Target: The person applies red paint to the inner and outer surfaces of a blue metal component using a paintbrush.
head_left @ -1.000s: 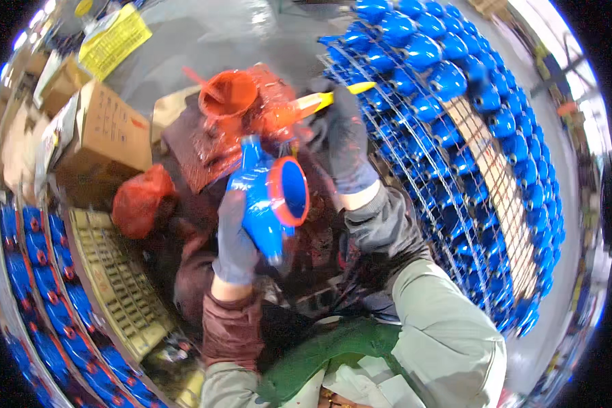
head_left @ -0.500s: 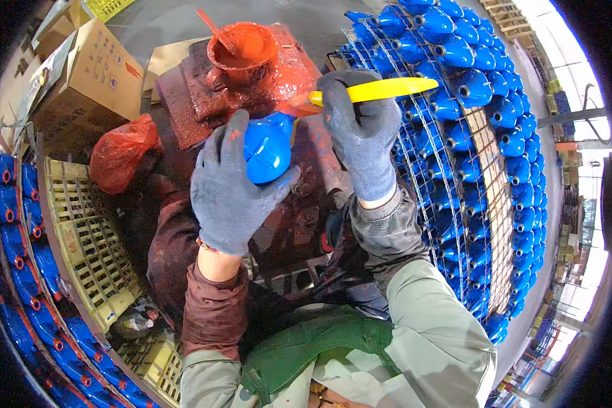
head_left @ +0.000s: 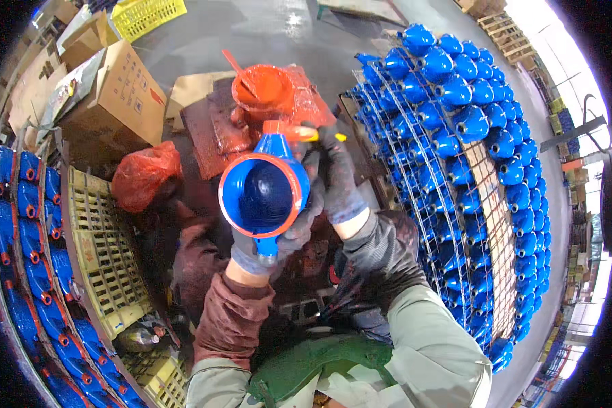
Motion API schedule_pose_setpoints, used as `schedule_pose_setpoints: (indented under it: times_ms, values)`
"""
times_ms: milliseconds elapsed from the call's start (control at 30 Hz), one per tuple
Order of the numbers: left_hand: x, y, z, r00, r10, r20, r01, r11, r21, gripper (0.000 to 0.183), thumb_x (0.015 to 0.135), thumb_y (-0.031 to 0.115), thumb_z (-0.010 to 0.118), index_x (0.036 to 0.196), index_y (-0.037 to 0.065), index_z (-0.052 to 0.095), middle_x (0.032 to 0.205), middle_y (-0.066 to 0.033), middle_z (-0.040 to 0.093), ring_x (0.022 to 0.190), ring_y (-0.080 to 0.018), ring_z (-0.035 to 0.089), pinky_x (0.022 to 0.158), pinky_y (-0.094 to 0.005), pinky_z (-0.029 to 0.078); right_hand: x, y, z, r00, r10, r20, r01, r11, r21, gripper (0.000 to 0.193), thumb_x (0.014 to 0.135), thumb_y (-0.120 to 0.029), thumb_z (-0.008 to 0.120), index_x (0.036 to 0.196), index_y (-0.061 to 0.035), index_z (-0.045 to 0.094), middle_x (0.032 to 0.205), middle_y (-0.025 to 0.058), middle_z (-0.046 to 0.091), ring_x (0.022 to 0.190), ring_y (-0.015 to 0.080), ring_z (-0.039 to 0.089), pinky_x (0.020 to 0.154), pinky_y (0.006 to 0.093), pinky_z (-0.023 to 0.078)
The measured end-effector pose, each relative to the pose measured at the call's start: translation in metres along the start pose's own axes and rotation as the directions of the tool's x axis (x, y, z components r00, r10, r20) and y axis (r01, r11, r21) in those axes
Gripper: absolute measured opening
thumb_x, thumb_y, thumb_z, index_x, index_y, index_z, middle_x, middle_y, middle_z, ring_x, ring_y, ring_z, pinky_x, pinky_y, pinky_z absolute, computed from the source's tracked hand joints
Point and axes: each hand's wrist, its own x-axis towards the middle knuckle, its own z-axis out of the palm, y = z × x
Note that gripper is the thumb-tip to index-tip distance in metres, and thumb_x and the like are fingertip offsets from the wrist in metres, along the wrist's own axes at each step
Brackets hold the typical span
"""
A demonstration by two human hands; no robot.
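On R side, the big wire rack (head_left: 428, 190) is standing full of blue housings (head_left: 470, 122), apart from the table (head_left: 204, 139). The table is wearing thick red paint; beyond its far L corner the cardboard box (head_left: 112, 102) is standing, and beside its L edge the red bag (head_left: 146, 178) is sitting. Near the far edge, the red bowl (head_left: 268, 92) is holding paint and a stick (head_left: 234, 66).

Above the table, approx. toward the near edge, one blue housing (head_left: 232, 180) is facing its wide red-rimmed mouth up, with the neck pointing to the bowl; the neck end is also showing red. So, in my judgement, the step in hand is red-coating of the neck end, w/ the rim looking done. The next move is calling for steady holding and maybe a small turn, w/o fingers touching wet red.

L hand (head_left: 296, 230) is gripping the housing from below and R side, wrist bending inward. R hand (head_left: 336, 173) is closing narrowly around the brush (head_left: 300, 133), fingers pointing away from the body. The brush is lying sideways next to the neck; whether it is touching, I can't tell.
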Motion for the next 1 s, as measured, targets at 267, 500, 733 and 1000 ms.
schedule_pose_setpoints:
  times_ms: [267,500,733,1000]
  values:
    - [0.003,0.011,0.025,0.924,0.173,0.341,-0.249,0.949,0.192,0.087,0.085,0.070,0.041,0.143,0.005,0.032,0.140,-0.0217,0.044,0.111,-0.0358,0.059,0.084,-0.0552,0.054,0.015,-0.040,-0.014,0.999,-0.042,-0.015,0.042,0.999,-0.002,0.049,0.093,-0.049,0.052,0.084,-0.0027,0.065,0.073,0.0100,0.067,0.058,0.0209,0.062,0.050,0.0271,0.052]
    - [0.011,0.019,-0.015,0.724,0.669,-0.169,0.072,0.170,0.983,0.061,0.080,0.042,0.072,0.122,0.002,0.052,0.113,-0.0140,0.062,0.099,-0.0287,0.063,0.078,-0.0388,0.052,-0.008,-0.050,0.020,0.892,-0.445,0.075,0.431,0.790,-0.435,0.028,0.096,-0.027,0.052,0.108,-0.0034,0.060,0.092,0.0092,0.064,0.065,0.0164,0.059,0.057,0.0281,0.047]
    - [0.008,0.002,-0.013,0.792,0.576,0.203,0.442,-0.769,0.461,0.076,0.070,0.047,0.075,0.130,0.007,0.050,0.117,-0.0214,0.056,0.100,-0.0395,0.059,0.081,-0.0465,0.051,-0.010,-0.033,0.016,0.779,-0.592,0.206,0.459,0.316,-0.830,0.021,0.090,-0.014,0.064,0.101,0.0035,0.062,0.082,0.0061,0.065,0.062,0.0094,0.058,0.053,0.0211,0.045]
    - [0.012,0.004,-0.018,0.795,0.602,0.074,0.351,-0.556,0.754,0.068,0.076,0.041,0.073,0.130,0.006,0.051,0.115,-0.0178,0.060,0.099,-0.0315,0.062,0.083,-0.0399,0.051,-0.018,-0.051,0.014,0.664,-0.596,0.452,0.387,-0.244,-0.889,0.013,0.088,-0.010,0.065,0.092,0.0022,0.065,0.074,0.0050,0.065,0.063,0.0086,0.058,0.058,0.0238,0.048]
